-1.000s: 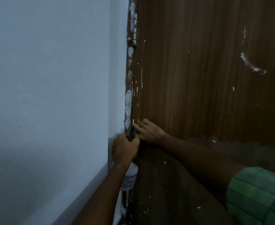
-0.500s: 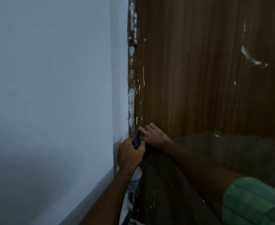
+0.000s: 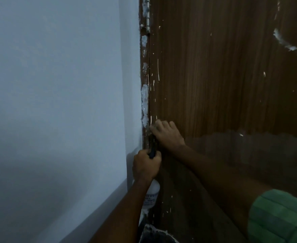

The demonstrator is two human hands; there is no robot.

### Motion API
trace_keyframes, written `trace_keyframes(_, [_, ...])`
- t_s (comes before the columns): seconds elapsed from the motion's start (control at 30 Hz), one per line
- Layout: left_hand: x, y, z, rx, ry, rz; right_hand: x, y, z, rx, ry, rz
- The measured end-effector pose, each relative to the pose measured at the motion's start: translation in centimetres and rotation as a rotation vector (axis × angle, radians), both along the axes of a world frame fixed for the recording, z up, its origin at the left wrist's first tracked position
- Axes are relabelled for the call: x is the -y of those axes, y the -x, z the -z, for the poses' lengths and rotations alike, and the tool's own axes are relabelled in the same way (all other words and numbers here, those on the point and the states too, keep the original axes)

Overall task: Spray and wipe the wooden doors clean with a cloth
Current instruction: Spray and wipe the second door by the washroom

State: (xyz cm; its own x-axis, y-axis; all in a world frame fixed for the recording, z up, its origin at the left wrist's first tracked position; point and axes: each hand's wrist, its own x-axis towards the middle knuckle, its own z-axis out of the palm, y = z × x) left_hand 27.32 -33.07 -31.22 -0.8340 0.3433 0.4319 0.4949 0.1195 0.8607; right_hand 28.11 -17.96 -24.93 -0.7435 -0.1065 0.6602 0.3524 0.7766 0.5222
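The brown wooden door [image 3: 214,85] fills the right half, flecked with white paint; its lower part looks darker and damp. My right hand [image 3: 167,135] presses against the door's left edge beside the frame, fingers curled, with a pale scrap of cloth [image 3: 152,128] just showing at the fingertips. Just below it my left hand [image 3: 146,166] grips the neck of a white spray bottle [image 3: 152,194]. The bottle's dark nozzle [image 3: 152,152] sticks up out of the fist and points at the door edge.
A pale wall [image 3: 56,102] takes up the left half. The paint-smeared door frame [image 3: 144,95] runs down the middle, with a metal hinge [image 3: 148,16] at the top. A white paint arc [image 3: 284,42] marks the door's upper right.
My right hand has slid a little up the door edge, away from my left hand. My left hand still holds the bottle, slightly lower than before.
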Motion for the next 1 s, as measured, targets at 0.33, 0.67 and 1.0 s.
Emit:
trace_keyframes(0.33, [0.1,0.9,-1.1,-0.068,-0.151,-0.008,-0.2,-0.1,-0.7,-0.226,0.071,-0.124])
trace_keyframes(0.67, [-0.9,-0.3,-1.3,-0.086,-0.140,0.029,-1.7,-2.1,4.3,0.194,-0.254,-0.057])
trace_keyframes(1.0, [-2.8,-4.3,-2.2,-0.096,-0.112,0.162,-4.2,-10.8,7.5,-0.063,0.123,0.019])
